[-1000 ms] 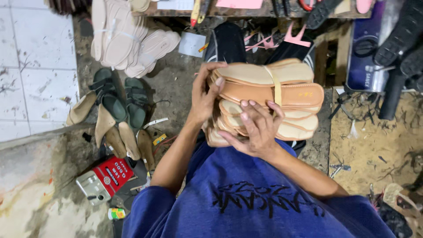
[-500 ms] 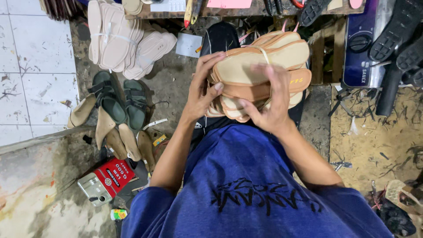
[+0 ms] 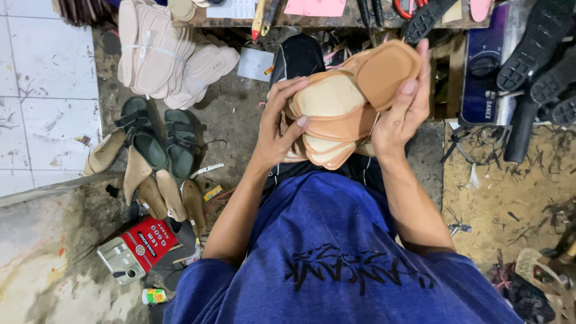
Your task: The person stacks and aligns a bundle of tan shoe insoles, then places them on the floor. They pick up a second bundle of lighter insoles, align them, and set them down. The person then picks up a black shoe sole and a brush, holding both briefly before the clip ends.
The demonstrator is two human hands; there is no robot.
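Both my hands hold a bundle of tan sandal soles (image 3: 336, 114) in front of my chest, above my lap. My left hand (image 3: 279, 123) grips its left side, thumb laid across a pale insole. My right hand (image 3: 403, 111) clasps the right side, fingers stretched up along the topmost sole (image 3: 387, 69), which is tilted away from the rest. The soles are brown on the edges and beige on the flat faces.
A stack of pale soles (image 3: 159, 54) lies on the floor at upper left. Dark green sandals (image 3: 159, 141) and tan sole pieces (image 3: 162, 195) sit to my left, with a red tin (image 3: 150, 237). Black heeled soles (image 3: 540, 60) lie at right, and tools lie on a workbench (image 3: 312, 15) ahead.
The bundle has been lifted and turned from lying flat to tilted up. My right hand moved from beneath it to its right side, and the top sole has fanned away.
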